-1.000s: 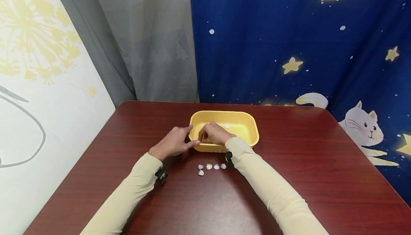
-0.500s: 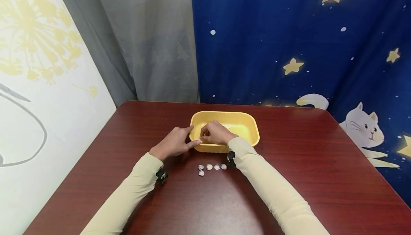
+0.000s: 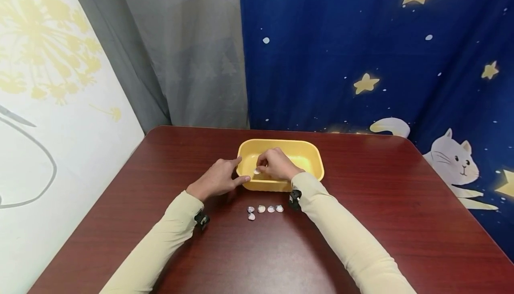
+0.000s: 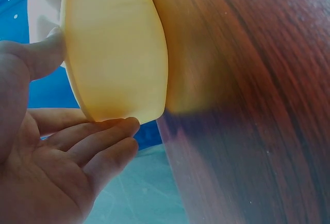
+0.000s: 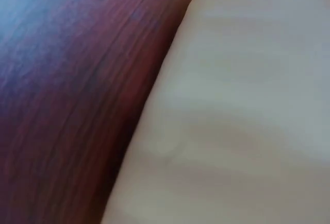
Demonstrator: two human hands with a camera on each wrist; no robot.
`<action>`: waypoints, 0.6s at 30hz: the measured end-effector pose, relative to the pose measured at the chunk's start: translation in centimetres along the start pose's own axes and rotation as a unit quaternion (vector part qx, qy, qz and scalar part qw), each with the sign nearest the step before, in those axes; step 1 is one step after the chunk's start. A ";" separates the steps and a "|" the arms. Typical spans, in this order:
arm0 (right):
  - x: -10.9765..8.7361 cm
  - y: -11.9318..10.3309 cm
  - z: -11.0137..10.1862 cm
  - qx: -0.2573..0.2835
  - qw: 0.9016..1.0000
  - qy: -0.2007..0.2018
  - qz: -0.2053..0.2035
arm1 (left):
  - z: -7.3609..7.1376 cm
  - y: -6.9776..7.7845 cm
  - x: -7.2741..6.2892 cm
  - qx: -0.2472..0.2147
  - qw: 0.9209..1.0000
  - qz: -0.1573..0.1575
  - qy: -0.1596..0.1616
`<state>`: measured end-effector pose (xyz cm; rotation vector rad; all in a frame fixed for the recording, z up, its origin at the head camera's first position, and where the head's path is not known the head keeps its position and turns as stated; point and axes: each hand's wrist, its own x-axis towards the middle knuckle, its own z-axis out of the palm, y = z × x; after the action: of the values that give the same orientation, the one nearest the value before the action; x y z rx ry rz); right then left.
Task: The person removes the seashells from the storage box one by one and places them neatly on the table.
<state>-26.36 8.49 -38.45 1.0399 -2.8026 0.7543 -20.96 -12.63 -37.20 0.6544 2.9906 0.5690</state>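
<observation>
A yellow plastic tub (image 3: 307, 151) stands on the table in the head view. My left hand (image 3: 217, 178) holds its near left corner, thumb at the front rim and fingers along the end wall. The left wrist view shows that hand (image 4: 67, 147) against the tub's outer wall (image 4: 118, 49). Inside the tub, my right hand (image 3: 277, 164) pinches a small white seashell (image 3: 256, 171) at its fingertips. Several small seashells (image 3: 261, 209) lie in front of the tub, most in a short row. The right wrist view shows sleeve and table; the hand is out of it.
The dark red wooden table (image 3: 180, 249) stretches around the tub. A blue curtain (image 3: 305, 84) with stars and a grey curtain (image 3: 192, 62) hang behind its far edge. A white patterned surface (image 3: 60, 151) borders it on the left.
My right hand has moved a little right and up inside the tub, and the shell at its fingertips now shows. My left hand stays at the tub's corner.
</observation>
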 end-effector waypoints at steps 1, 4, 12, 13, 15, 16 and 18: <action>-0.1 0.0 -0.1 0.007 1.000 0.005 0.002 | 0.0 0.0 0.0 -0.001 1.000 0.002 0.001; -0.3 0.1 -0.1 0.012 1.000 0.017 0.002 | 0.0 0.0 -0.1 0.003 1.000 0.007 0.003; -0.8 0.6 -0.2 0.023 1.000 0.017 0.003 | 0.1 0.1 -0.1 0.006 1.000 0.007 0.006; -0.8 0.6 -0.3 0.025 1.000 0.016 0.003 | 0.1 0.1 -0.1 0.006 1.000 0.007 0.006; -1.0 0.5 -0.5 0.029 0.999 0.017 0.003 | 0.1 0.1 -0.1 0.005 1.000 0.007 0.006; -1.1 0.5 -0.6 0.031 0.999 0.017 0.004 | 0.1 0.1 -0.1 0.005 1.000 0.007 0.006; -1.2 0.4 -0.8 0.034 0.999 0.019 0.007 | 0.1 0.1 -0.1 0.006 1.000 0.007 0.006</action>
<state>-25.77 9.84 -38.20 1.0048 -2.7747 0.8665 -20.85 -12.52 -37.26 0.6767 3.0054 0.5575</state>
